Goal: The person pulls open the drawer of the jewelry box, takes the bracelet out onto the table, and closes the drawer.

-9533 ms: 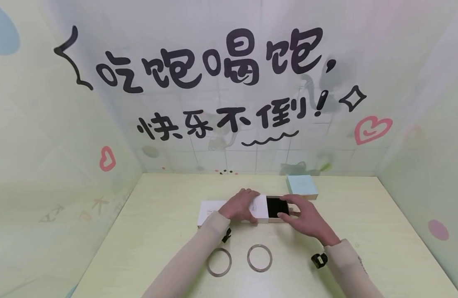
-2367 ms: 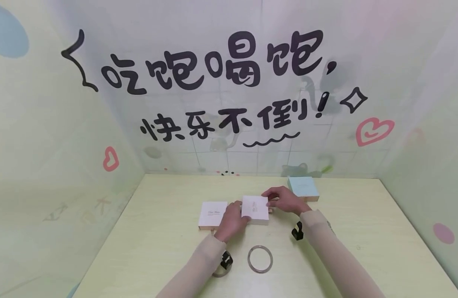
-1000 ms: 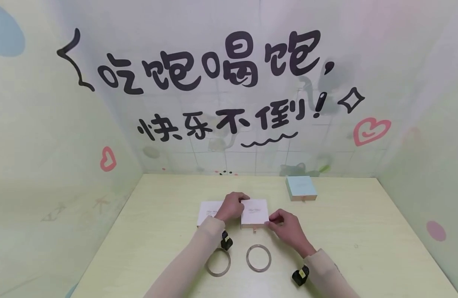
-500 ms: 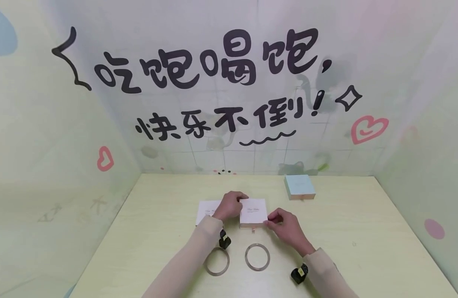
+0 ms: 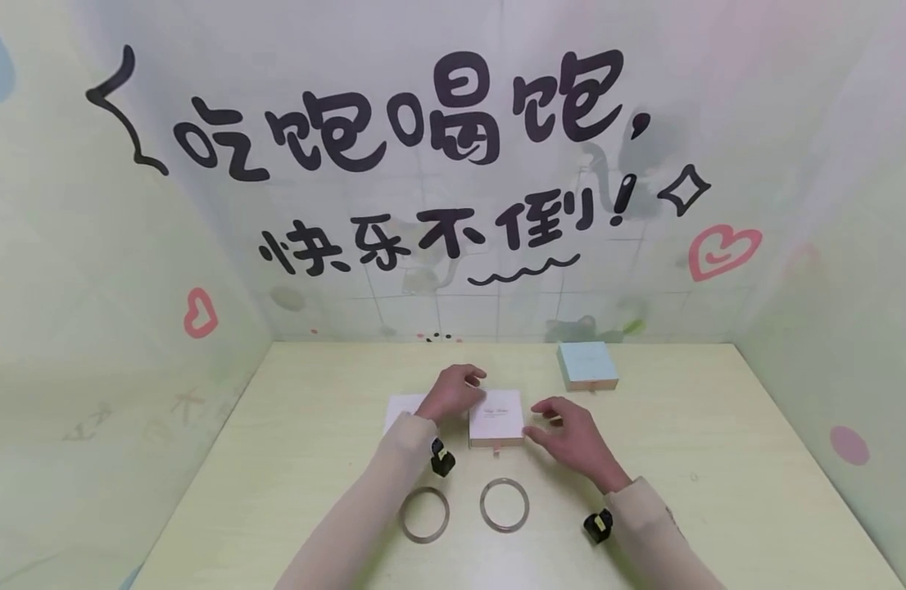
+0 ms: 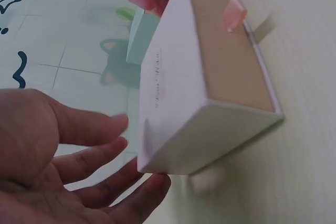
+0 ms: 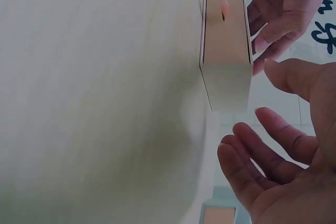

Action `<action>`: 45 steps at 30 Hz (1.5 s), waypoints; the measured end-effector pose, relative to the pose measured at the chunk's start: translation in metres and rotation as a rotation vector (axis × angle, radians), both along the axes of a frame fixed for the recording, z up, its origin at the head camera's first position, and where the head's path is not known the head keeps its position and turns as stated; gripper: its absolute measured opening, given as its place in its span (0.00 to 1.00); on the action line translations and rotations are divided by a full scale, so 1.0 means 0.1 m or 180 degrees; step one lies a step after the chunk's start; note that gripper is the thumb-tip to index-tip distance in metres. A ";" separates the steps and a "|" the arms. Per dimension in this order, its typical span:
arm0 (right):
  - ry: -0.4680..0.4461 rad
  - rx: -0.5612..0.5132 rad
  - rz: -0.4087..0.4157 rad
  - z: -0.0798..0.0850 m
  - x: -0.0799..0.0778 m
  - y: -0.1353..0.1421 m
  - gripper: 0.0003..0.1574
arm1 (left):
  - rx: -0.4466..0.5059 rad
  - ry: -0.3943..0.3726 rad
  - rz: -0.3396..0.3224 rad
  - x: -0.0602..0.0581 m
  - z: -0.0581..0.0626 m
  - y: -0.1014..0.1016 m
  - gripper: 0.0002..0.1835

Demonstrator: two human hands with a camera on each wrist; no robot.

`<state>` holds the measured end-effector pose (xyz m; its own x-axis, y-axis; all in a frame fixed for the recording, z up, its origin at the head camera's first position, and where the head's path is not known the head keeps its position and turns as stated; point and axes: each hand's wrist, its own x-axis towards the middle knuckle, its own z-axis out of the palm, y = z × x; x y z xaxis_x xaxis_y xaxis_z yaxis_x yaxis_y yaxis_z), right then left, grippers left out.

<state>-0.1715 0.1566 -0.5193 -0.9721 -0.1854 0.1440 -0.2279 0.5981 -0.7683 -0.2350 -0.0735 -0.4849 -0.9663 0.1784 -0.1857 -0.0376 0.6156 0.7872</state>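
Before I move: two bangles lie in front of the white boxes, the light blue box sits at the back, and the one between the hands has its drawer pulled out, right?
No: the drawer of the white box between left hand and right hand is pushed in, not out, as the right wrist view shows. The bangles and light blue box are where you say.

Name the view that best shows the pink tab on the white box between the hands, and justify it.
The left wrist view: the pink tab looks largest there, sticking out from the tan front of the white box. The right wrist view shows it smaller and narrower; the head view, only a tiny speck.
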 end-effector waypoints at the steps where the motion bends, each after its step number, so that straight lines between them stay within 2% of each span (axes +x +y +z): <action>1: 0.0082 0.0035 -0.0003 0.01 -0.01 0.03 0.21 | -0.0018 0.0012 -0.0002 -0.02 0.02 0.02 0.23; 6: 0.0372 0.0189 -0.0052 0.07 -0.10 0.23 0.28 | -0.0141 0.0073 -0.0077 -0.12 0.08 0.13 0.29; 13: 0.0552 0.0317 -0.0302 0.15 -0.30 0.53 0.33 | -0.0160 0.0138 -0.0451 -0.33 0.15 0.27 0.37; 16: 0.0450 0.0370 -0.0456 0.18 -0.38 0.62 0.36 | -0.0119 0.0096 -0.0658 -0.45 0.17 0.32 0.40; 20: 0.0148 0.0320 -0.0642 0.20 -0.48 0.71 0.41 | -0.0098 0.0094 -0.0917 -0.60 0.18 0.40 0.41; 26: -0.0389 0.0073 -0.0921 0.14 -0.54 0.83 0.48 | -0.0135 -0.0009 -0.1121 -0.74 0.16 0.65 0.41; 29: -0.0591 -0.0073 -0.1054 0.08 -0.56 0.86 0.49 | -0.0280 -0.0010 -0.1186 -0.80 0.15 0.80 0.39; 35: -0.0692 -0.0196 -0.1294 -0.03 -0.59 0.89 0.46 | -0.0548 0.0069 -0.1218 -0.92 0.06 1.07 0.37; 39: -0.0685 -0.0156 -0.1414 -0.07 -0.61 0.87 0.43 | -0.0630 0.0062 -0.1207 -0.94 -0.04 1.18 0.37; 45: -0.0628 -0.0198 -0.1529 -0.06 -0.61 0.85 0.40 | -0.0684 0.0211 -0.1202 -0.95 -0.12 1.30 0.37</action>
